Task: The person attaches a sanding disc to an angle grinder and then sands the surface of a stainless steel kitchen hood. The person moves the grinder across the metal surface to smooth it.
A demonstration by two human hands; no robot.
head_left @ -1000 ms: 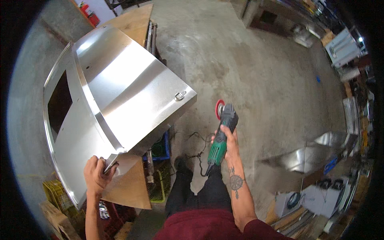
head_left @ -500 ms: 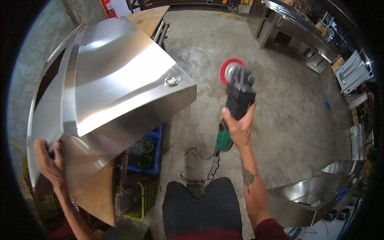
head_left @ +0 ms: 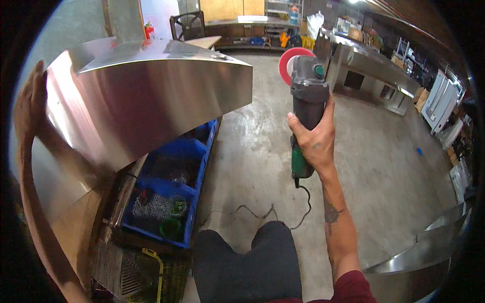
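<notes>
My right hand (head_left: 319,139) is wrapped round the body of an angle grinder (head_left: 309,103), held upright over the floor. Its red disc (head_left: 290,65) points away from me, and a black cord (head_left: 306,207) hangs from its green rear end. On the left, a large folded sheet-metal hood (head_left: 166,101) of shiny steel stands tilted on a wooden tabletop (head_left: 83,222). My left hand (head_left: 31,101) grips its left edge, with fingers pointing up and partly in shadow. A small metal latch (head_left: 218,57) sits on the hood's upper face, seen edge-on. Disc and hood are apart.
Under the table's side is a blue divided bin (head_left: 194,202) with small metal bits and green round containers. A yellow crate (head_left: 160,267) stands nearer me. More steel pieces (head_left: 419,247) lie at the lower right. A steel counter (head_left: 371,76) and a far workbench (head_left: 247,43) stand beyond.
The hood has been tipped up, its side now facing me. My left hand has risen with its edge. The grinder has shifted slightly right and up in view, and the view has lifted.
</notes>
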